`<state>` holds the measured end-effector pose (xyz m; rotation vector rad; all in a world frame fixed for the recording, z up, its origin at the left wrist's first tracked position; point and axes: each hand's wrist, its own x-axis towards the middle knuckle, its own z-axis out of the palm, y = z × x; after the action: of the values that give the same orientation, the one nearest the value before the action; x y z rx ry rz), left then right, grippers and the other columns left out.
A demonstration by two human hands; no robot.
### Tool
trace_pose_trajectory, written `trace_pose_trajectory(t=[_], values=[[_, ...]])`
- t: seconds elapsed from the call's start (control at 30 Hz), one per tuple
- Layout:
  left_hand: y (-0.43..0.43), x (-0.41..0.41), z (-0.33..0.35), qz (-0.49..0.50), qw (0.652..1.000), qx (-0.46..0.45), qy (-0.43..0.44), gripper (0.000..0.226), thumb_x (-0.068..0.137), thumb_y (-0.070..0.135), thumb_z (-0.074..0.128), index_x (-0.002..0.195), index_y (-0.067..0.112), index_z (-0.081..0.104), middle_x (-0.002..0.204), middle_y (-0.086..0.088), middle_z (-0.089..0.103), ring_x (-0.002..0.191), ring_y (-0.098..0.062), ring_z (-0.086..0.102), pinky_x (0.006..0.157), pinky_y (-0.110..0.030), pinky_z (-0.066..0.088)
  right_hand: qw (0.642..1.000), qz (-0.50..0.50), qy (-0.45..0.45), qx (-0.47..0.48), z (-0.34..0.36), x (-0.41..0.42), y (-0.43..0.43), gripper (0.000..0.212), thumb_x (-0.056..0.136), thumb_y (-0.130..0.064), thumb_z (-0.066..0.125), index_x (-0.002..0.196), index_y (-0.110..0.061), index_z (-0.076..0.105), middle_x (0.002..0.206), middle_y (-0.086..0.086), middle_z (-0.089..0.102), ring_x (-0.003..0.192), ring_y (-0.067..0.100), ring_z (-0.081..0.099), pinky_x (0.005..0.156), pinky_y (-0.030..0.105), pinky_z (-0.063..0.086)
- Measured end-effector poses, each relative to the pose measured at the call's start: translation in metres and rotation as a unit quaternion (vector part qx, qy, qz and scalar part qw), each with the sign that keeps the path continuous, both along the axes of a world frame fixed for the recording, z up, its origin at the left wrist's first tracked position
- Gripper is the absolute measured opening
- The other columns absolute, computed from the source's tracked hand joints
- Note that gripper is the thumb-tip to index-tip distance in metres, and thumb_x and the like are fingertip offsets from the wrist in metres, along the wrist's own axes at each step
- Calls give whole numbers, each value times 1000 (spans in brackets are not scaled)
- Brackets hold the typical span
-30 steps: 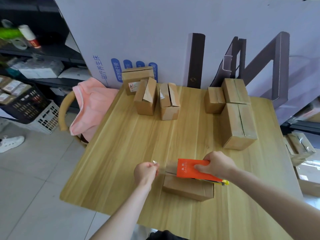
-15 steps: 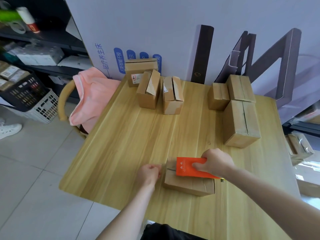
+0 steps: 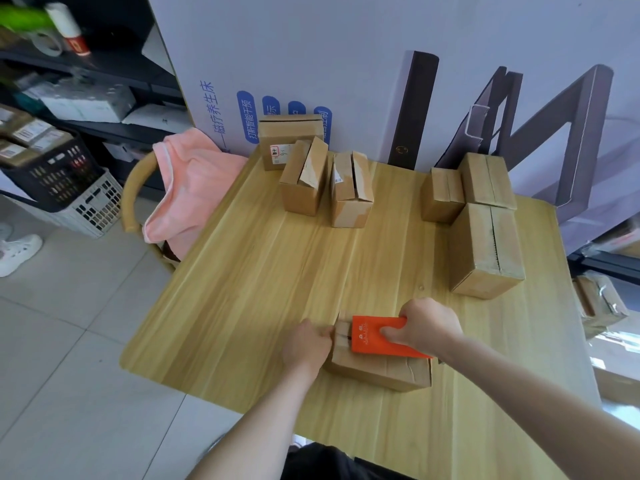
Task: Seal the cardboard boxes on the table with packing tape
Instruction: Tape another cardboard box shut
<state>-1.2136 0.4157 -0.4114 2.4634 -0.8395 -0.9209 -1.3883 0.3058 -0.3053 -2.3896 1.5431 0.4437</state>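
Observation:
A small cardboard box [image 3: 379, 370] lies near the front edge of the wooden table [image 3: 256, 282]. My right hand [image 3: 427, 325] grips an orange tape dispenser [image 3: 372, 336] that lies flat on the box top. My left hand [image 3: 306, 344] presses the tape end against the box's left end, fingers curled at the edge. Clear tape runs from the dispenser to that edge. Three boxes [image 3: 351, 190] stand at the back middle, some with loose flaps. Three more boxes [image 3: 485, 249] sit at the back right.
A large white printed carton [image 3: 346, 64] leans behind the table. A chair with a pink cloth [image 3: 188, 188] stands at the table's left side. Shelves and crates [image 3: 65, 188] fill the far left. More packages [image 3: 601, 301] lie to the right of the table.
My left hand has brought the stretched tape end down from the air onto the box's left end. The dispenser has come down flat onto the box top.

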Motion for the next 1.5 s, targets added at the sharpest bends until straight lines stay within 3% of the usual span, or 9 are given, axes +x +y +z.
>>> trace_pose_trajectory(t=[0.13,0.23,0.3,0.37,0.57,0.7,1.03,1.23,1.5], values=[[3,-10,0,46,980,-129,142,44,101,40,38,138,18,49,138,-1,54,127,-19,50,96,-25,37,1000,-1,-7,-4,-1,-1,1,53,69,-70,53,70,-19,67,61,-7,59,57,11,58,44,21,40],[-2,-39,9,82,915,-169,357,55,99,53,26,145,25,38,141,4,48,131,-16,43,103,-24,30,1000,-1,-7,-2,1,0,1,50,69,-70,54,68,-21,64,61,-8,58,55,9,55,43,21,37],[-4,-43,6,83,913,-149,372,55,102,48,21,150,20,29,145,-1,44,134,-18,40,107,-28,26,1000,-3,-5,0,1,1,1,48,69,-69,54,65,-21,62,60,-8,57,54,10,55,43,21,36],[-7,-37,5,78,913,-141,374,52,103,45,20,141,15,42,138,-5,52,123,-19,49,104,-31,34,1000,-6,-5,3,1,0,1,49,69,-68,53,65,-20,62,60,-7,59,55,11,57,44,22,39],[-42,-29,12,45,949,-175,259,36,100,42,32,75,22,49,72,9,52,71,-12,52,67,-29,40,1000,-4,-5,-4,5,-4,6,53,71,-67,51,71,-17,68,62,-6,60,56,14,57,44,22,39],[-44,-29,-4,18,969,-174,172,41,100,39,36,82,16,64,77,5,67,76,-11,62,65,-26,44,999,-25,-27,15,6,-12,5,49,72,-66,52,67,-18,64,58,-5,57,47,9,51,39,20,34],[-42,-34,-6,-4,989,-144,38,42,101,39,33,81,22,66,70,13,60,68,-7,55,53,-11,30,996,-6,-48,70,14,-37,2,49,75,-65,53,72,-18,66,67,-2,64,54,11,56,45,22,37],[-45,-36,-5,-22,991,-128,-12,45,103,36,33,91,14,70,87,-3,70,83,-21,62,62,-25,33,991,-52,-62,109,21,-95,-6,44,77,-63,59,74,-21,69,70,-5,65,55,7,57,44,22,44],[-44,-40,0,-16,994,-102,-35,45,102,41,26,85,21,63,76,5,61,73,-18,58,62,-28,38,983,-92,-99,124,0,-181,-17,37,75,-59,65,56,-27,61,55,-9,59,51,5,57,45,20,40]])
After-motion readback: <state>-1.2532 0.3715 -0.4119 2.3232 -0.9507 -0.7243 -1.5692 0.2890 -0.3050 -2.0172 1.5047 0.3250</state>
